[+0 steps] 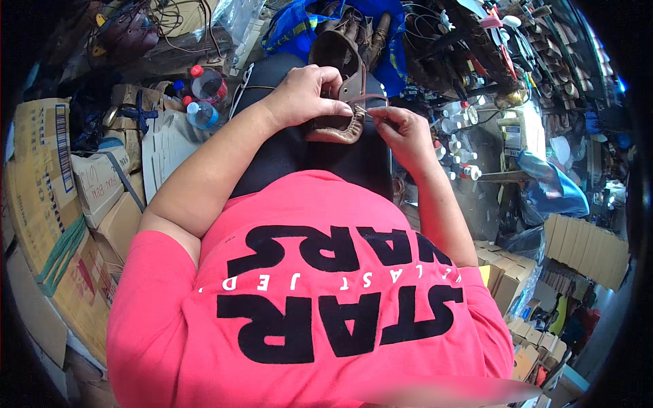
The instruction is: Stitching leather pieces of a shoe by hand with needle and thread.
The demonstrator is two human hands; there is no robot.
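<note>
And there it is at twelve o'clock: the lap (371, 155), dark-clothed, doing the work of a bench! Over it sits a worn brown shoe (352, 87); whether its weight presses fully down, I can't tell. Farther out, again at twelve, a blue bag (292, 26) spreads wide, brown leathery pieces (379, 41) bunched in or on it.

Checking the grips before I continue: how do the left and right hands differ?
The left hand holds the brown shoe with thumb and fingers apart; the right hand pinches a thin, pale strand beside it. The left hand lies higher in the picture, the right hand lower. Both are bare.
</note>
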